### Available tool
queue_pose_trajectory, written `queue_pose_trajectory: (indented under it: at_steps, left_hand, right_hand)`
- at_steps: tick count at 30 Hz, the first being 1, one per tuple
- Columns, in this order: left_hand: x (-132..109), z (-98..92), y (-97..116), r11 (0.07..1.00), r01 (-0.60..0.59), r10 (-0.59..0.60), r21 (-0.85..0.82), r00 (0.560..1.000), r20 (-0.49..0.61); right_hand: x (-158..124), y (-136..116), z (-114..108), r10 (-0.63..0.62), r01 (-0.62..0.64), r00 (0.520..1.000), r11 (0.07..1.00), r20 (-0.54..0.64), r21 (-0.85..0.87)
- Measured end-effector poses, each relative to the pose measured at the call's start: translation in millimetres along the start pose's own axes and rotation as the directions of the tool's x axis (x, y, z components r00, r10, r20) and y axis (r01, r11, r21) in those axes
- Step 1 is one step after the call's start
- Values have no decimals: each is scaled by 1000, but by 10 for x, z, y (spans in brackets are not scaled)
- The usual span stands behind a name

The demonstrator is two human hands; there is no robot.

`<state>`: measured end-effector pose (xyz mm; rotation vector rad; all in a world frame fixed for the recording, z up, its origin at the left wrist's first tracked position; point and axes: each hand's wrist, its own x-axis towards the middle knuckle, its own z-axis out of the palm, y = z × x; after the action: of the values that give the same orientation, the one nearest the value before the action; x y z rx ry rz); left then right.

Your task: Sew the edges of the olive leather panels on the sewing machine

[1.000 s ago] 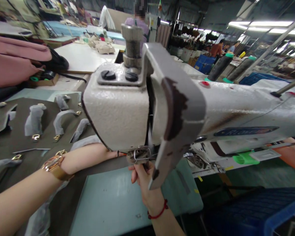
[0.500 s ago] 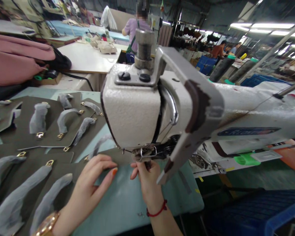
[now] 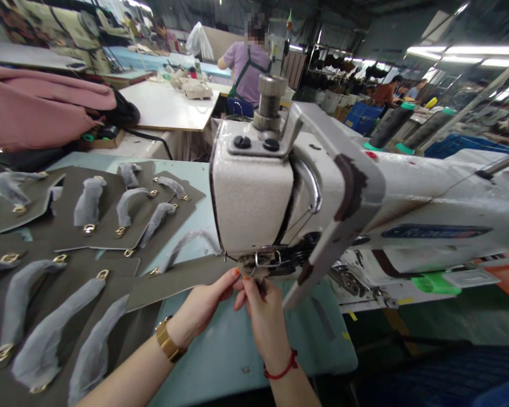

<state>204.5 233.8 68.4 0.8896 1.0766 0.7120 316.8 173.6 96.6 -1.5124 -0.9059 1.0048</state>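
Observation:
Beneath the head of a white sewing machine [image 3: 254,192], my two hands meet fingertip to fingertip. My left hand [image 3: 207,308], with a gold watch at the wrist, is closed in a pinch beside the presser foot area. My right hand [image 3: 263,316] is also closed, thumb against fingers; what either pinches is too small or hidden to make out. A flat grey-brown panel [image 3: 182,278] reaches from the left to the needle area, just behind my left hand. On it is a handle in translucent wrap [image 3: 190,234] with gold-coloured hardware.
Several more grey-brown panels with wrapped handles [image 3: 59,333] cover the left of the pale blue-green table [image 3: 203,373]. Pink material [image 3: 38,107] lies at the back left. Dark thread cones [image 3: 392,127] stand behind the machine. A blue crate [image 3: 449,367] is low right. A person [image 3: 248,68] sits ahead.
My left hand has moved right and up from the panel to the needle area, its fingers closing beside my right hand. My right hand stays under the machine head. The camera view has shifted slightly.

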Motion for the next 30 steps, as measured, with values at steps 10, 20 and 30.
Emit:
queue_pose_trajectory:
  at_steps: [10, 20, 30]
  left_hand:
    - [111, -94, -8, 992, 15, -19, 127, 999, 35]
    - [67, -48, 128, 987, -12, 4, 160, 999, 52]
    - [137, -49, 64, 993, -10, 3, 114, 999, 54]
  right_hand:
    - [-404, 763, -506, -40, 149, 986, 649, 162, -746]
    - [-459, 890, -484, -99, 247, 968, 562, 233, -789]
    - [-450, 938, -502, -89, 250, 966, 558, 242, -791]
